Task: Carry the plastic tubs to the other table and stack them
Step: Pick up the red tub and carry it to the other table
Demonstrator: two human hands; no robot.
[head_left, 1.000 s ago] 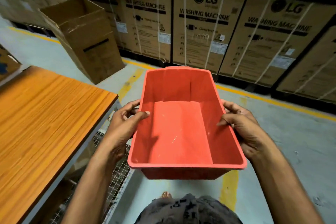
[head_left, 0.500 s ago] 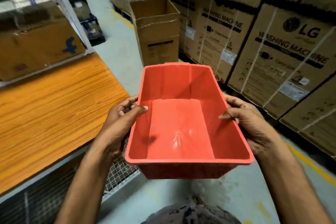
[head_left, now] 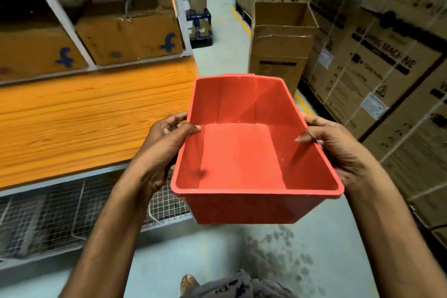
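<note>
Left hand, at the 9 o'clock side of the red rectangular plastic tub: grasping the long left wall, thumb hooked over the rim onto the inner face, fingers curled round the outside. Right hand, at 3 o'clock: the same hold on the opposite long wall, thumb pressed to the inside, fingers wrapped under the lip and mostly hidden.

Tub held in the air between both hands, open side up and roughly level, far end towards 12 o'clock, touching nothing but the hands. Beneath it, pale grey concrete floor, with dark speckled stains at 5 o'clock.

Orange wood-grain surface spreading from 9 to 10 o'clock of the tub, its right end just beside the left hand. Wire-mesh panel under the surface's front edge at 8 o'clock. White metal shelf rack behind the surface at 10 to 11 o'clock, loaded with brown cardboard boxes marked with a blue letter f.

Tall open-topped brown cardboard carton standing on the floor at 1 o'clock, beyond the tub's far end. Strapped brown washing-machine cartons stacked in a wall from 1 to 4 o'clock. Yellow floor line at 12 o'clock, along the aisle. Toes of one foot at 6 o'clock, near the bottom edge.
</note>
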